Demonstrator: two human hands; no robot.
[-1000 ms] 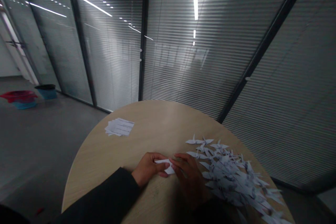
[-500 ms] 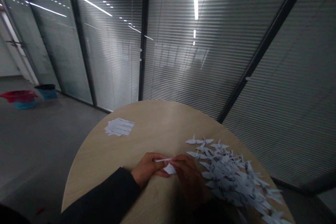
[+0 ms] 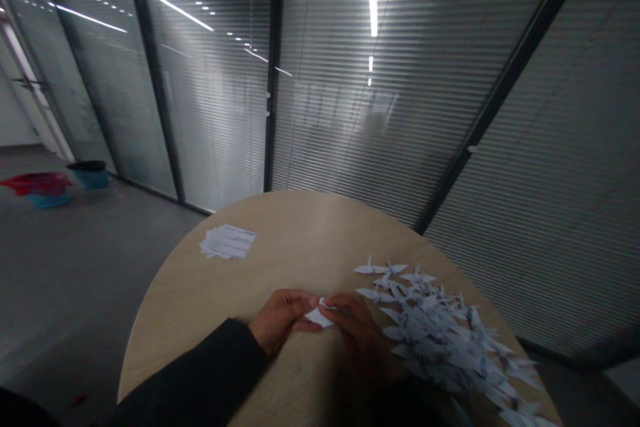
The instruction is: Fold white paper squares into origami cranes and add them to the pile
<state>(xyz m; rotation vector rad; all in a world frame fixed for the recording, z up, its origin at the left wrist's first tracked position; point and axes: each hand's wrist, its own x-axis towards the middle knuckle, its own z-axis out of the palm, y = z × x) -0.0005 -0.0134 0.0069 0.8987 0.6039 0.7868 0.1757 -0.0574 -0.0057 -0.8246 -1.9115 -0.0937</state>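
A small folded piece of white paper [image 3: 320, 315] lies between both my hands on the round wooden table [image 3: 300, 247]. My left hand [image 3: 280, 320], in a black sleeve, pinches its left side with closed fingers. On the right side my right hand [image 3: 357, 333] presses and grips the paper with curled fingers. Just to the right of my right hand spreads a heap of several white paper cranes [image 3: 440, 340].
A small stack of printed paper sheets [image 3: 229, 241] lies at the table's far left. Glass walls with blinds [image 3: 350, 93] stand behind the table. Red and blue tubs [image 3: 43, 188] sit on the grey floor far left.
The paper piece has been folded smaller and my fingertips have drawn closer together over it. My hands stay in the same spot on the table.
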